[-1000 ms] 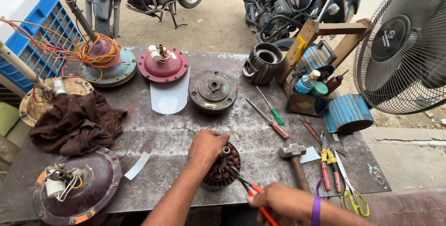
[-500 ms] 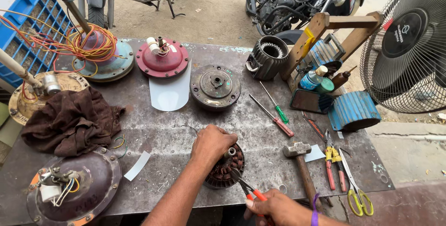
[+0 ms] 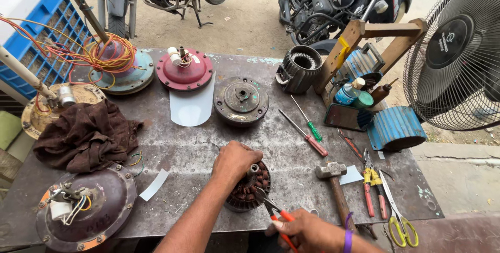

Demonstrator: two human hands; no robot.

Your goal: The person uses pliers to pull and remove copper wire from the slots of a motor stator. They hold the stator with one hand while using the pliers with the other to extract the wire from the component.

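On the metal workbench [image 3: 219, 143], near its front edge, the left hand [image 3: 235, 160] wraps over a wound motor stator [image 3: 250, 188], fingers clamped on its top. Just right, the right hand [image 3: 307, 230] grips red-handled pliers [image 3: 273, 212], tips touching the stator; a hammer [image 3: 336, 188] lies beside.

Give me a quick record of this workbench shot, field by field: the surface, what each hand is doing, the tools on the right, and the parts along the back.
Surface: scuffed grey metal table
Left hand: gripping the round copper-wound motor stator
Right hand: holding red-handled pliers, tips at the stator
Tools on the right: wooden-handled hammer, two screwdrivers, yellow-handled scissors
Back row: red domed fan motor housing, dark round motor cover
Left side: brown crumpled rag
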